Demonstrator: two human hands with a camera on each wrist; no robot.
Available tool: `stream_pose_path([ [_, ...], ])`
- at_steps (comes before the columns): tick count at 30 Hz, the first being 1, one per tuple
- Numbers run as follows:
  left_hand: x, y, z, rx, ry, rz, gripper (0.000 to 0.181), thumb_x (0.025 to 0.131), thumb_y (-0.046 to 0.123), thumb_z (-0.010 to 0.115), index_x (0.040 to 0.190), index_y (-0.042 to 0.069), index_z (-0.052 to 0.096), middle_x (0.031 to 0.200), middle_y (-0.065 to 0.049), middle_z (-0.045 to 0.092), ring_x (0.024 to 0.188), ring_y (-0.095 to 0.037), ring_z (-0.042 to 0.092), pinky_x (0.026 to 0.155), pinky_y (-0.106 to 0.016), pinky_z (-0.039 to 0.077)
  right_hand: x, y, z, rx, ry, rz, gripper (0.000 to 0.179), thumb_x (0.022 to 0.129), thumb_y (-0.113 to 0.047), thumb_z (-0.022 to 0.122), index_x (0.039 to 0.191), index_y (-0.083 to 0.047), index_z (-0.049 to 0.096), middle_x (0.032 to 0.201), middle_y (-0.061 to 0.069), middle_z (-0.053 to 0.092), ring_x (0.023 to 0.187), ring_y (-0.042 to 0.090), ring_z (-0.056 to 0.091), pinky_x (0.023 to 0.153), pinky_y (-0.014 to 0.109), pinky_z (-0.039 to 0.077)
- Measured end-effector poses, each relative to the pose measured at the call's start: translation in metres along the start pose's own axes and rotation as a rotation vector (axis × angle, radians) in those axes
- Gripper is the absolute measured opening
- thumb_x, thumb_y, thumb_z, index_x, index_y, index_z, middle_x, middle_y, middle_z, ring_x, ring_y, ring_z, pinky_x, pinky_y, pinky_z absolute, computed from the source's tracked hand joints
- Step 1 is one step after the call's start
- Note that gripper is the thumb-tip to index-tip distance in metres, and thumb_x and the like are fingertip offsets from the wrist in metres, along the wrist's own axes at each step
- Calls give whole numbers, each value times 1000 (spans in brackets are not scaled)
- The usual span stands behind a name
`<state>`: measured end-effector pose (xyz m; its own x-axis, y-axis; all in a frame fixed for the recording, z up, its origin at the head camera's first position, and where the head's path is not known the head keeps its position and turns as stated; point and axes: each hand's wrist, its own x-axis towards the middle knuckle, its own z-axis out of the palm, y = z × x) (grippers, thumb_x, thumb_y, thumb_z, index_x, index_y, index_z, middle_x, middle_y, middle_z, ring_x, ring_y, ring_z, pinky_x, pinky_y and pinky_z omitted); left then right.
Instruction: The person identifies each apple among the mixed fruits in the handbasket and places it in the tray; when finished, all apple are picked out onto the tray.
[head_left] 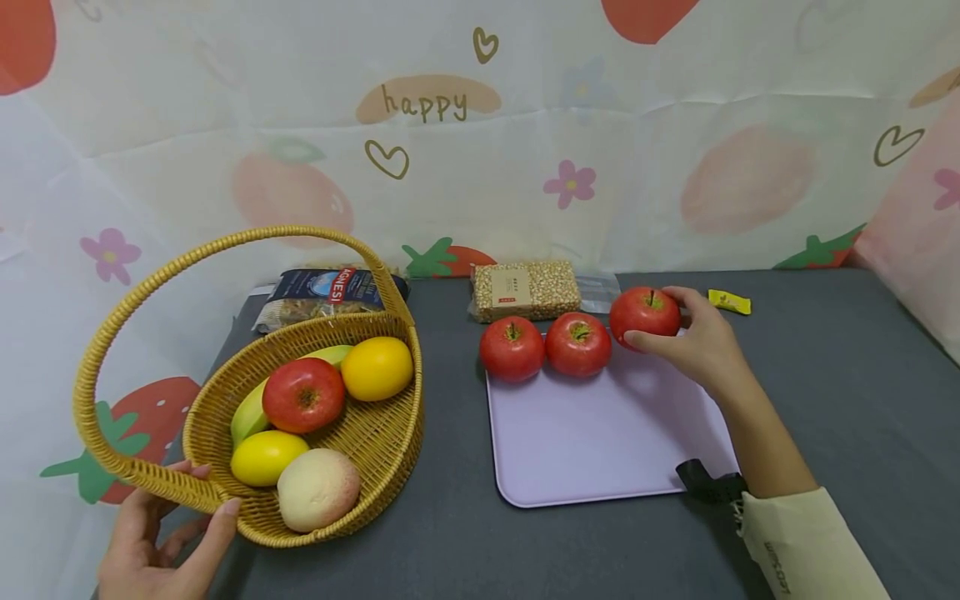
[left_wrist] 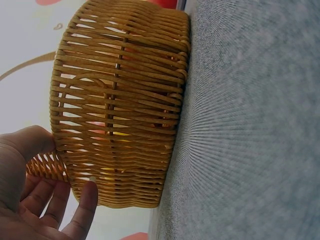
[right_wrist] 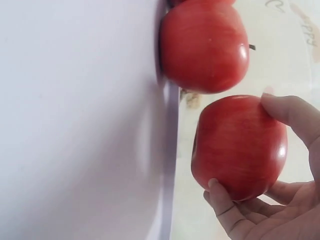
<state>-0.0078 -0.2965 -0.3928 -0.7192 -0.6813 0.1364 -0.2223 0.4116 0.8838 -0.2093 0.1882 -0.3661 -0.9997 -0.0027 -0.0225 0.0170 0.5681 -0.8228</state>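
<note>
Currently right hand [head_left: 693,342] pinches a red apple [head_left: 645,315] in its fingers — right of frame centre, raised by the tray's [head_left: 600,450] far edge; basket [head_left: 390,429] sits well apart, frame left — left hand [head_left: 168,533] nearer, fingers gripping its handle [head_left: 168,481] base.

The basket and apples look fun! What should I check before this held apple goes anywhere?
1. Apple held: ok. The right-hand grip has the red apple between thumb and fingers.
2. Apple lifted: ok. The right wrist view shows a gap between it and the purple tray.
3. Basket steadied: ok. The left-hand grip pinches the foot of its handle.
4. Room in basket: ok. Bare weave shows beside the peach.
5. Straight sideways path: not ok. It might bump the other two apples.
6. Squeeze firm enough: cannot tell.
</note>
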Motion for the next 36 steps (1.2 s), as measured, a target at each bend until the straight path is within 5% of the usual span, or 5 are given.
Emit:
stream_pose_path([
  [16, -1, 1, 0, -14, 4, 34, 57, 86, 6, 80, 136, 11, 54, 119, -2, 60, 106, -11, 54, 67, -9, 52, 5, 10, 2, -79, -82, 47, 88, 86, -32, 79, 151, 3, 31, 143, 29, 39, 127, 47, 41, 97, 61, 47],
  [36, -2, 1, 0, -19, 10, 65, 57, 86, 4, 79, 136, 11, 54, 119, -3, 60, 105, -11, 54, 67, -9, 52, 2, 2, 3, -168, -117, -23, 87, 87, -26, 78, 149, 8, 28, 143, 33, 34, 127, 50, 38, 95, 63, 48],
])
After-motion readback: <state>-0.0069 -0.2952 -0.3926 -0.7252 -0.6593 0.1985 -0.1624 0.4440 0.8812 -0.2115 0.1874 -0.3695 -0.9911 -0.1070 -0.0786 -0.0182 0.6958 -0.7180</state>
